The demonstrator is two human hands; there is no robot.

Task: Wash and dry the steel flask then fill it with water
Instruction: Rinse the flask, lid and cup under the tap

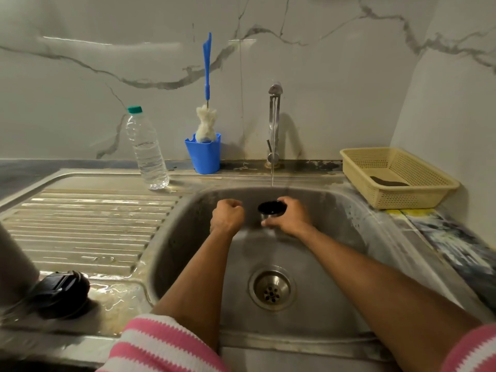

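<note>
Flask (pixel 271 210) sits gripped in right hand (pixel 291 217) under tap stream.

White marble-look wall panels (pixel 335 89) with grey veins rise behind the counter and turn a corner at the right. A dark stone counter strip (pixel 32 167) runs along the wall's foot at the far left edge. At the right edge lies a mottled blue-grey countertop (pixel 461 245). Soft, even light falls from above, leaving pale glare on the wall's upper left.
</note>
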